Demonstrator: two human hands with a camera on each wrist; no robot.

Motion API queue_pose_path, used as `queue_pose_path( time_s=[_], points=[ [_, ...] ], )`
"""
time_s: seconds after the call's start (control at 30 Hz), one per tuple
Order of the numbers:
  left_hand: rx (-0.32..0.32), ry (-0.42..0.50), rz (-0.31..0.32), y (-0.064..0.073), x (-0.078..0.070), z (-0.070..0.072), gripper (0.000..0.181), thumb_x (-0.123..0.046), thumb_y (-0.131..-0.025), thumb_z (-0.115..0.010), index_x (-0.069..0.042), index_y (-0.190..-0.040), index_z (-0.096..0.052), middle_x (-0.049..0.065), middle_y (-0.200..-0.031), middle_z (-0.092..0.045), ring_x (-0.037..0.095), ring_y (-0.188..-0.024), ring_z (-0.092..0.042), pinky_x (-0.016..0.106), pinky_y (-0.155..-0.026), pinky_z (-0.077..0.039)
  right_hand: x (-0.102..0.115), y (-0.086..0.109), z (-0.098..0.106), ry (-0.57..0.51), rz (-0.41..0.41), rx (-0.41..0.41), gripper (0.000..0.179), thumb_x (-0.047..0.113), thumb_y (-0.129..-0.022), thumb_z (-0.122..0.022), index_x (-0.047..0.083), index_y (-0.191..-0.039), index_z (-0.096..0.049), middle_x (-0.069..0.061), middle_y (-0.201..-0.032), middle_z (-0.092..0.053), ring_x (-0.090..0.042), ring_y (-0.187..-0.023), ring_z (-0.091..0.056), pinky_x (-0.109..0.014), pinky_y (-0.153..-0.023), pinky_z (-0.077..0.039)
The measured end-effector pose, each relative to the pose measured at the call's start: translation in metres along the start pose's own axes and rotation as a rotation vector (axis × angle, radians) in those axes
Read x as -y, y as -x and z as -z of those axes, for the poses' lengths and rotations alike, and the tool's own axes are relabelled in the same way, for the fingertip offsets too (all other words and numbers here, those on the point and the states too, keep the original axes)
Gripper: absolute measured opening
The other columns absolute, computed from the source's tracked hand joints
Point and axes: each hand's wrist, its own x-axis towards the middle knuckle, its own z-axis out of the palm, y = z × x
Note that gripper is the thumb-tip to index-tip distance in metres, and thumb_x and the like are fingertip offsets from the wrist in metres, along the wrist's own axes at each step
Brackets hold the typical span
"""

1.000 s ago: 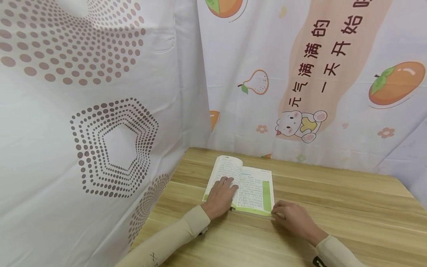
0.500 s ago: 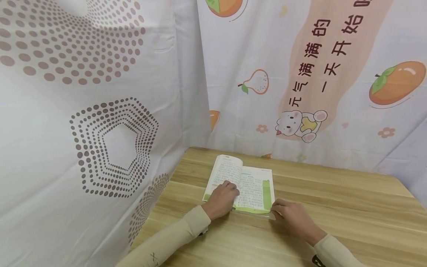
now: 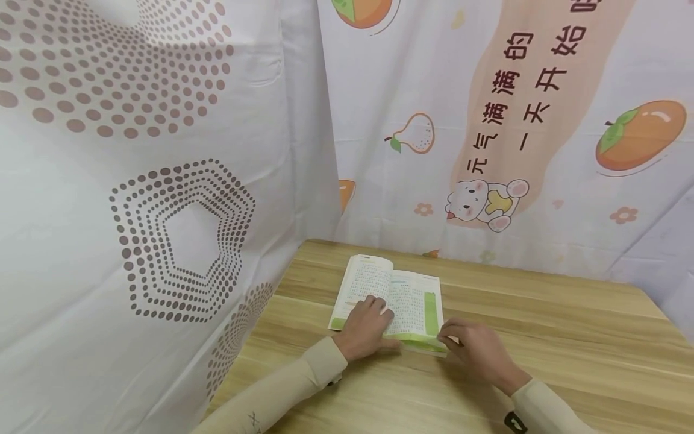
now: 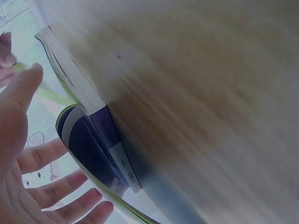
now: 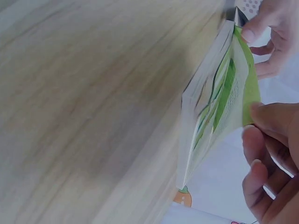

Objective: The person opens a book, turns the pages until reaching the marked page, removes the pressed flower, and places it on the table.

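An open book (image 3: 408, 301) with printed text and green borders lies on the wooden table. My left hand (image 3: 365, 330) rests over the lower part of its left page, near the middle fold. In the left wrist view its fingers (image 4: 70, 193) spread loosely along the curved cover and pages, and the thumb (image 4: 29, 84) is stretched out. At the lower right corner, my right hand (image 3: 479, 349) pinches a page (image 5: 251, 88) between thumb and fingers. That page bows up from the pages beneath, with a gap showing in the right wrist view.
The wooden table (image 3: 542, 319) extends to the right of the book and in front of it. A white curtain with brown dots (image 3: 162, 138) hangs at the left. Behind the table hangs a curtain with fruit prints and lettering (image 3: 423, 78).
My right hand has raised the page's lower right corner a little, and the page's bottom edge now lifts. My left hand has shifted slightly right, its thumb now stretched along the book's lower edge.
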Motion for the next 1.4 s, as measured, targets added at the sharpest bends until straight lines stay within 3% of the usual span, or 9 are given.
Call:
queue_pose_path(
  time_s=[0.17,0.37,0.5,0.63,0.77,0.9,1.03,1.2,1.4],
  points=[
    [-0.030,0.006,0.000,0.001,0.000,-0.004,0.047,-0.062,-0.088,-0.071,-0.017,-0.100,-0.075,0.004,-0.104,-0.065,0.022,-0.096,-0.059,0.030,-0.072,-0.052,0.000,-0.003,0.000,-0.022,0.002,-0.085,0.023,0.005,-0.074,-0.090,0.014,-0.091,-0.078,0.006,-0.095,-0.073,0.010,-0.062,-0.047,-0.010,-0.052,-0.040],
    [-0.034,0.048,0.079,-0.001,0.001,-0.003,0.038,-0.029,-0.091,-0.065,-0.003,-0.118,-0.070,0.008,-0.103,-0.067,0.021,-0.085,-0.058,0.029,-0.065,-0.050,0.000,-0.005,0.000,-0.030,-0.040,-0.119,0.041,0.006,-0.073,-0.091,0.005,-0.111,-0.075,-0.004,-0.108,-0.071,0.004,-0.062,-0.050,-0.012,-0.051,-0.039],
    [-0.117,-0.003,0.099,-0.002,0.005,-0.002,0.035,-0.016,-0.088,-0.059,0.008,-0.114,-0.064,0.013,-0.097,-0.065,0.016,-0.067,-0.052,0.024,-0.050,-0.039,-0.002,-0.002,-0.002,-0.028,-0.058,-0.046,0.039,0.009,-0.073,-0.092,0.006,-0.108,-0.077,-0.006,-0.110,-0.072,0.005,-0.062,-0.048,-0.015,-0.052,-0.042],
    [-0.251,-0.037,0.103,-0.002,0.009,-0.001,0.055,-0.008,-0.086,-0.057,0.009,-0.137,-0.045,0.028,-0.123,-0.056,0.014,-0.063,-0.048,0.021,-0.048,-0.030,-0.002,0.002,-0.005,-0.031,-0.122,0.088,0.035,0.017,-0.077,-0.092,0.009,-0.108,-0.078,-0.002,-0.111,-0.071,0.007,-0.063,-0.044,-0.017,-0.054,-0.043],
    [-0.341,0.039,0.125,-0.001,0.010,-0.001,0.084,-0.005,-0.083,-0.062,-0.004,-0.156,-0.023,0.035,-0.145,-0.035,0.021,-0.081,-0.053,0.024,-0.059,-0.040,-0.001,0.006,-0.008,-0.039,-0.200,0.209,0.030,0.019,-0.081,-0.088,0.011,-0.109,-0.078,0.000,-0.113,-0.069,0.006,-0.066,-0.045,-0.019,-0.057,-0.044],
    [-0.386,0.100,0.137,-0.001,0.011,0.000,0.085,-0.001,-0.082,-0.066,-0.012,-0.156,-0.026,0.035,-0.150,-0.029,0.036,-0.116,-0.050,0.037,-0.083,-0.050,-0.001,0.007,-0.009,-0.018,-0.195,0.254,0.024,0.017,-0.082,-0.087,0.013,-0.104,-0.079,0.000,-0.110,-0.070,0.004,-0.069,-0.050,-0.022,-0.060,-0.048],
    [-0.342,0.067,0.137,-0.001,0.012,0.003,0.060,0.002,-0.092,-0.062,-0.016,-0.147,-0.047,0.030,-0.151,-0.034,0.041,-0.134,-0.039,0.049,-0.102,-0.042,-0.002,0.007,-0.009,0.018,-0.189,0.268,0.020,0.017,-0.083,-0.086,0.014,-0.101,-0.079,0.002,-0.104,-0.073,0.003,-0.071,-0.052,-0.025,-0.063,-0.051],
    [-0.195,-0.013,0.109,0.000,0.015,0.004,0.034,-0.006,-0.092,-0.065,-0.020,-0.123,-0.070,0.017,-0.143,-0.051,0.038,-0.136,-0.041,0.051,-0.102,-0.041,-0.003,0.007,-0.009,0.043,-0.164,0.285,0.015,0.016,-0.085,-0.084,0.014,-0.100,-0.080,0.002,-0.101,-0.074,-0.001,-0.074,-0.059,-0.028,-0.066,-0.054],
    [-0.044,0.102,0.034,0.001,0.018,0.003,0.023,-0.010,-0.096,-0.061,-0.016,-0.113,-0.076,0.010,-0.136,-0.062,0.029,-0.130,-0.050,0.043,-0.099,-0.049,-0.005,0.010,-0.012,0.085,-0.038,0.228,0.007,0.017,-0.088,-0.082,0.015,-0.094,-0.080,0.006,-0.096,-0.072,-0.007,-0.082,-0.068,-0.030,-0.067,-0.058]
  ],
)
